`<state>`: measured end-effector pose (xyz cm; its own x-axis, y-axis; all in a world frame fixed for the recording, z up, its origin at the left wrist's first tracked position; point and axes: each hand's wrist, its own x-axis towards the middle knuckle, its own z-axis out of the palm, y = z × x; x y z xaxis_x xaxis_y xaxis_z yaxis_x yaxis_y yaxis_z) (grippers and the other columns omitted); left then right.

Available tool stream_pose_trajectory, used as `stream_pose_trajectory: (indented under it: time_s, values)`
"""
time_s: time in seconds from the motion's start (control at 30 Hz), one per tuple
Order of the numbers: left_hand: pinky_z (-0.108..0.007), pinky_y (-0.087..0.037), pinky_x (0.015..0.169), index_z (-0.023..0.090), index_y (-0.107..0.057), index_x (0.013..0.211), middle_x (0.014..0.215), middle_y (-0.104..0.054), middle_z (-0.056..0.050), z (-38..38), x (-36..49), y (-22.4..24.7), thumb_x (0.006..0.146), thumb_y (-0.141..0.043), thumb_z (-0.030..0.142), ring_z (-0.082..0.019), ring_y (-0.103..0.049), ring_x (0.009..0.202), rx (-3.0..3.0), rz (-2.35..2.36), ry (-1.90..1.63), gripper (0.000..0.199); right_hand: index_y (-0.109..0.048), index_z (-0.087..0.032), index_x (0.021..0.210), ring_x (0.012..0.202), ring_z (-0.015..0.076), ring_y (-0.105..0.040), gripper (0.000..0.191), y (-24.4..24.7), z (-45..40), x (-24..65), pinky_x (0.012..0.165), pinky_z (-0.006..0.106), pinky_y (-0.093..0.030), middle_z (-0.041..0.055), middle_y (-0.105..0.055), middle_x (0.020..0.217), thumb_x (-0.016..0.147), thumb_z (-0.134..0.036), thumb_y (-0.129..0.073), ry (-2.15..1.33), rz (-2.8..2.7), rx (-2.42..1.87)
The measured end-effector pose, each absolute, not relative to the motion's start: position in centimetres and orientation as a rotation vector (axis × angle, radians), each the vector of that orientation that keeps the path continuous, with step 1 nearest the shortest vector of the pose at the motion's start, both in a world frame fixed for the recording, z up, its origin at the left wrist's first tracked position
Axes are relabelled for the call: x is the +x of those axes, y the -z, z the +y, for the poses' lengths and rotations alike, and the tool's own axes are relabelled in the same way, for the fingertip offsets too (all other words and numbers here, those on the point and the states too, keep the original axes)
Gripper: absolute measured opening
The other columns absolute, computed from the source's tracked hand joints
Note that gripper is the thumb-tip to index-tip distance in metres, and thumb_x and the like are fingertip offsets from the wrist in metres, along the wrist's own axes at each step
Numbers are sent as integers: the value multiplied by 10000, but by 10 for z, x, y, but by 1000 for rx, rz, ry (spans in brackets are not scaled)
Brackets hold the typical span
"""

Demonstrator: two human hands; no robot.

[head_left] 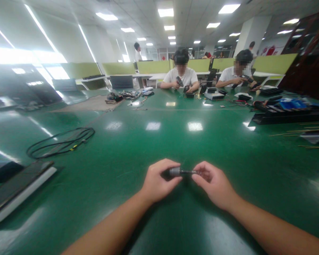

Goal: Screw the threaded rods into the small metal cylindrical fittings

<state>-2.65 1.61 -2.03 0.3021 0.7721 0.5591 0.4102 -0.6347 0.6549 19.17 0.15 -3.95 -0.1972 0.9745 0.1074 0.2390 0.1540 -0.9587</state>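
A small screwdriver (185, 172) with a grey, dark-ended handle and a thin dark shaft lies level between my two hands, just over the green table (138, 145). My left hand (159, 179) curls around the handle, thumb below and fingers above. At the other end, my right hand (214, 182) is closed about the shaft near its tip. The fingers partly hide the tip, so its shape cannot be made out.
A coiled black cable (61, 141) lies on the left, behind a flat dark panel with a white edge (23, 191). Thin sticks (308, 131) and a black tray (289, 117) are on the right. Two people (180, 74) handle tools across the table.
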Motion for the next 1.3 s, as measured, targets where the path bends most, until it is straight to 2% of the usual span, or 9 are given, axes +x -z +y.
stream_pose_trajectory:
  time_s: [1.3]
  values:
    - [-300,-515,808,189,-724,981,944,-734,-56,18,-29,21,748,-774,217,-189,-677,869,2163,1101,-1257,240,-610,-179,919,686,167,-603,186,44,4,193,642,275,-452,11,-643,759,858,-350,-650,-1135,-1544,-1196]
